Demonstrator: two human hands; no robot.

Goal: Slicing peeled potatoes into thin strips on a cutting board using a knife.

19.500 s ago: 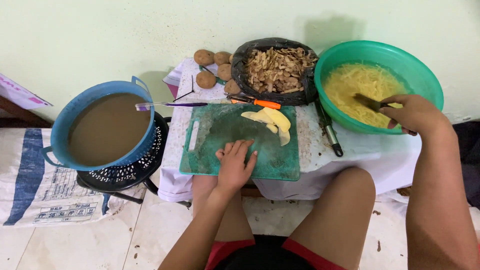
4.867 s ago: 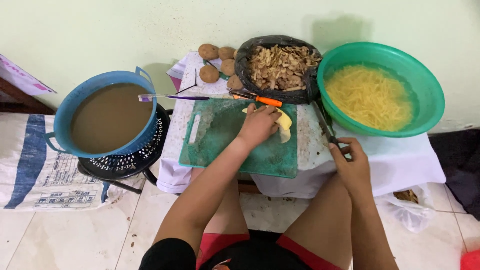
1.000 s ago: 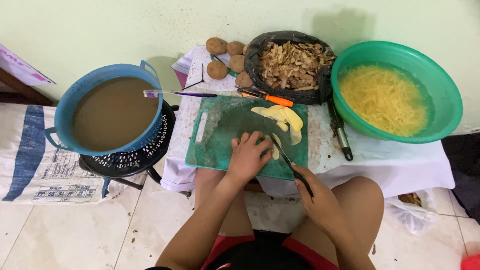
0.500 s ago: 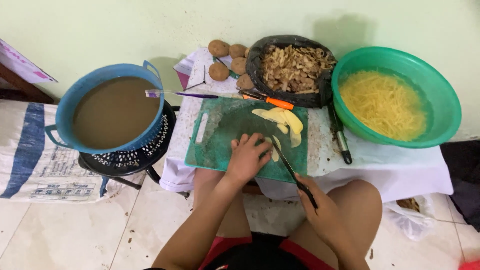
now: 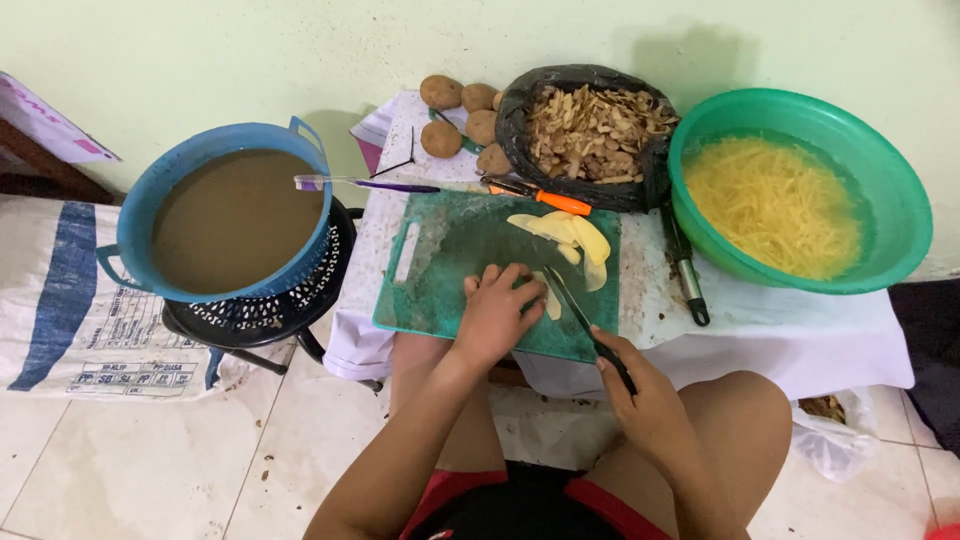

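Two bare hands work over a green plastic cutting board (image 5: 450,262) on a small table draped in white cloth (image 5: 800,335). Left hand (image 5: 497,318): palm down, fingers curled, pressing pale yellow peeled potato slices (image 5: 553,300) against the board's near right part. Right hand (image 5: 648,398): closed around the black handle of a dark-bladed kitchen knife (image 5: 585,322); blade angled up-left, tip at the slices just beside the left fingertips. More pale potato slices (image 5: 565,232) lie in a loose pile at the board's far right corner. Orange-handled peeler (image 5: 538,196) lies along the board's far edge, with a long purple-handled knife (image 5: 365,184) to its left, reaching toward the pot. Behind the board: black bag of brown potato peelings (image 5: 592,132), with unpeeled brown potatoes (image 5: 460,115) to its left. Right: large green plastic basin (image 5: 885,180) holding shredded yellow potato in water. A black-handled tool (image 5: 685,275) lies between board and basin. Left of table: blue two-handled pot of murky brown water (image 5: 235,220) sitting on a black perforated stand (image 5: 265,310).
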